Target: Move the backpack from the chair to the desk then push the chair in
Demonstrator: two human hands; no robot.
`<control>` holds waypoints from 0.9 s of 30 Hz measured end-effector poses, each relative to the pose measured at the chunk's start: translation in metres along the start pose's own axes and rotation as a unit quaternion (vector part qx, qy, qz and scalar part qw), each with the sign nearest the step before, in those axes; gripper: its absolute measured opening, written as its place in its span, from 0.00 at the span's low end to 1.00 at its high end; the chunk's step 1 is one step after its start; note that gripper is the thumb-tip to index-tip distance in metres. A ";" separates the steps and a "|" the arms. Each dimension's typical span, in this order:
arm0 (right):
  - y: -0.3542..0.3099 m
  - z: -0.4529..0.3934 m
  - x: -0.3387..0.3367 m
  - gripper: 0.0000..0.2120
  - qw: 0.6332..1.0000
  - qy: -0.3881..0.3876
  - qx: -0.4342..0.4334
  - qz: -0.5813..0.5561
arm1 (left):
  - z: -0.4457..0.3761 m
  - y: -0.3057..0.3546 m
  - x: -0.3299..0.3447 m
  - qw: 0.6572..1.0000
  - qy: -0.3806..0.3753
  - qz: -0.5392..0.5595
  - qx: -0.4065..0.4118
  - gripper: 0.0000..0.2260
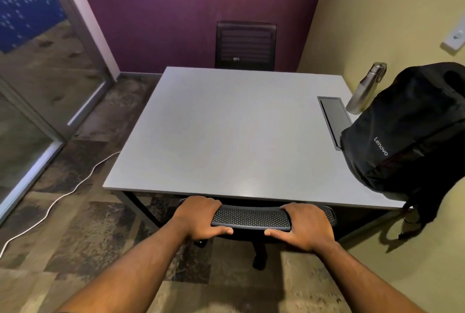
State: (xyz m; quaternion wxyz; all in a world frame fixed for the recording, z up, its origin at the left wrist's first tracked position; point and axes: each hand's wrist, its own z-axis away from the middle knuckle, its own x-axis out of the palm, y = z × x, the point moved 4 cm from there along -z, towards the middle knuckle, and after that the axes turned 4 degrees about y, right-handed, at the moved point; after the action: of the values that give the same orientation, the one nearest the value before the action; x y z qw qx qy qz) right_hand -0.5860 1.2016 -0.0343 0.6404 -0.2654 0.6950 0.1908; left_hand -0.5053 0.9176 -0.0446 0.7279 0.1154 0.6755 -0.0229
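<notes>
With the left hand (200, 218) and right hand (303, 224) both clasped over the black mesh-backed chair's top rail (251, 217), push evenly and straight under the grey desk (226, 131), whose near right corner holds the black fabric backpack (407, 131).

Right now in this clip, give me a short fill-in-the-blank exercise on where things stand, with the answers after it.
1. The black backpack stands on the ____.
2. Both hands, the left hand and the right hand, grip the top of the near chair's ____.
3. The metal bottle stands beside the backpack, near the ____ wall.
4. A white ____ runs across the floor left of the desk.

Answers: desk; backrest; yellow; cable
</notes>
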 end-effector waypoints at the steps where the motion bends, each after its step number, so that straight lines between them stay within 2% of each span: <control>1: -0.001 -0.001 0.001 0.48 1.000 0.002 0.006 -0.003 | -0.002 -0.002 -0.002 1.000 -0.007 0.001 0.004 0.34; 7: -0.008 -0.009 0.000 0.49 1.000 -0.016 0.005 -0.008 | -0.001 -0.011 -0.007 0.997 -0.069 -0.006 -0.022 0.37; 13: -0.006 -0.012 -0.005 0.52 0.999 -0.035 -0.002 -0.010 | -0.002 -0.006 -0.015 0.995 -0.086 0.024 -0.052 0.37; 20: -0.002 -0.013 -0.006 0.51 0.998 -0.062 -0.003 -0.030 | -0.003 -0.004 -0.014 0.991 -0.108 0.041 -0.069 0.38; 27: -0.012 -0.021 -0.021 0.50 0.980 -0.187 0.019 -0.069 | -0.002 -0.003 -0.023 0.981 -0.157 0.076 -0.089 0.37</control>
State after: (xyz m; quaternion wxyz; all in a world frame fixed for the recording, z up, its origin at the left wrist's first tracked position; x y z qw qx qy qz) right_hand -0.5947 1.1821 -0.0103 0.7756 -0.2598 0.5467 0.1788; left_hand -0.5100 0.9118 -0.0228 0.8318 0.0960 0.5415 0.0755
